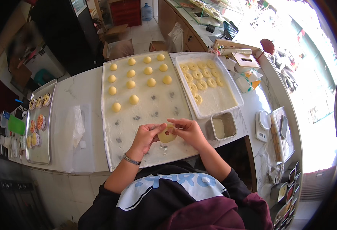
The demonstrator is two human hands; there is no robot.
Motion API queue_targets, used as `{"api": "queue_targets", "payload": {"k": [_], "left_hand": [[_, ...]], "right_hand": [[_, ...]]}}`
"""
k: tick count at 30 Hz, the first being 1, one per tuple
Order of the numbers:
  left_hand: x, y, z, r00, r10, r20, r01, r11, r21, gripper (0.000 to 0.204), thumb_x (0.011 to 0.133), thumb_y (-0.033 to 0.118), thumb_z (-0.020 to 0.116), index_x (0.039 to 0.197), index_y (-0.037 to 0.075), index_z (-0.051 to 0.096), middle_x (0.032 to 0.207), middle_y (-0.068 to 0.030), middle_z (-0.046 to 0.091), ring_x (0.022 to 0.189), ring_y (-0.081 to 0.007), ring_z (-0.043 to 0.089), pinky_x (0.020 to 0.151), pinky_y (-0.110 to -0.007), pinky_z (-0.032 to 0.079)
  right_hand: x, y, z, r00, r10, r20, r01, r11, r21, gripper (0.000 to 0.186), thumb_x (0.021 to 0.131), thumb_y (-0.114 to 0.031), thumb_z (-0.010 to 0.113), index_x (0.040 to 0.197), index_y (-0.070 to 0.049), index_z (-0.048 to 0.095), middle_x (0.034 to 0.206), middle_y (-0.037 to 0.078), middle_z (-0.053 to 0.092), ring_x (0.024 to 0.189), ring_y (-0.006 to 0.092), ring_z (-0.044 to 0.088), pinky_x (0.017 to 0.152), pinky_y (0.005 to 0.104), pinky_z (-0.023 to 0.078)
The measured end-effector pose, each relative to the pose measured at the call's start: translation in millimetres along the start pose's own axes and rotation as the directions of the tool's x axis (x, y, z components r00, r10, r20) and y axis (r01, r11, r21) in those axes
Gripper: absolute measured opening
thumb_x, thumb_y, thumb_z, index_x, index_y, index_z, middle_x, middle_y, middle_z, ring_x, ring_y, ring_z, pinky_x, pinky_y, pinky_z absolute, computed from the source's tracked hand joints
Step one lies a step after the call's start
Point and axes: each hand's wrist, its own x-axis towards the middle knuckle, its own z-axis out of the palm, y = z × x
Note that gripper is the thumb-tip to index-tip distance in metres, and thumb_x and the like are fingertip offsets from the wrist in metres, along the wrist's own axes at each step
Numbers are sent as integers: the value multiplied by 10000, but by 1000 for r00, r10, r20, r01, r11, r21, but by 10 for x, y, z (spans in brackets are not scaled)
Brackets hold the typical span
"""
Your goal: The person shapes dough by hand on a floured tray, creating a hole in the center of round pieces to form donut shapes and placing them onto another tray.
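Over the near part of a large floured tray (pixel 145 126), both my hands hold a pale yellow dough ring (pixel 163 137) with a small hole in its middle. My left hand (pixel 147 135) pinches its left side, a metal watch band on the wrist. My right hand (pixel 187 132) has its fingers closed on the right side, near the hole. Several round dough balls (pixel 130 84) sit in rows on the far part of the tray. Grey spots mark its nearer surface. A white plastic tub (pixel 235 88) to the right holds several dough rings (pixel 201 84) in rows.
Beside my right forearm stands a square metal pan (pixel 225 126) with pale contents. Farther right are a white kitchen scale (pixel 263 124) and a tissue box (pixel 246 60). Left lie a clear plastic sheet (pixel 76 126) and a metal tray (pixel 40 151) of topped pastries.
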Motion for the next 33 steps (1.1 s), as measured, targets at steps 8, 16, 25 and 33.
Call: {"api": "queue_targets", "payload": {"k": [8,16,25,33], "left_hand": [[77,58,73,968,122,220,-154,979,136,466,748,220,723,1092,-46,555,1013,-123,614,916,-178,604,812,-275,483],[123,35,93,790,422,444,-611,485,626,961,460,207,876,1291,83,408,1332,-109,422,1235,-243,397,1012,-353,334],[365,-3,198,809,395,434,-587,534,608,938,476,162,868,1285,63,405,1316,-84,440,1227,-214,407,1023,-353,323],[246,-223,186,879,462,122,-443,694,568,837,587,132,826,1291,26,386,1310,-113,439,1219,-234,411,1030,-395,303]], "right_hand": [[23,114,-23,982,156,110,-182,937,298,424,812,-84,622,1190,57,492,1041,95,591,917,130,588,774,253,478],[2,217,-152,951,286,118,-285,662,693,316,871,-93,532,1126,91,501,1040,137,580,931,196,602,839,313,497],[77,20,-449,924,325,204,-378,678,630,313,885,-110,507,1130,85,492,1060,136,574,943,216,601,843,328,496],[682,69,-1841,957,273,-102,-208,885,417,276,851,-77,547,1077,81,529,1025,133,583,909,192,609,808,300,510]]}}
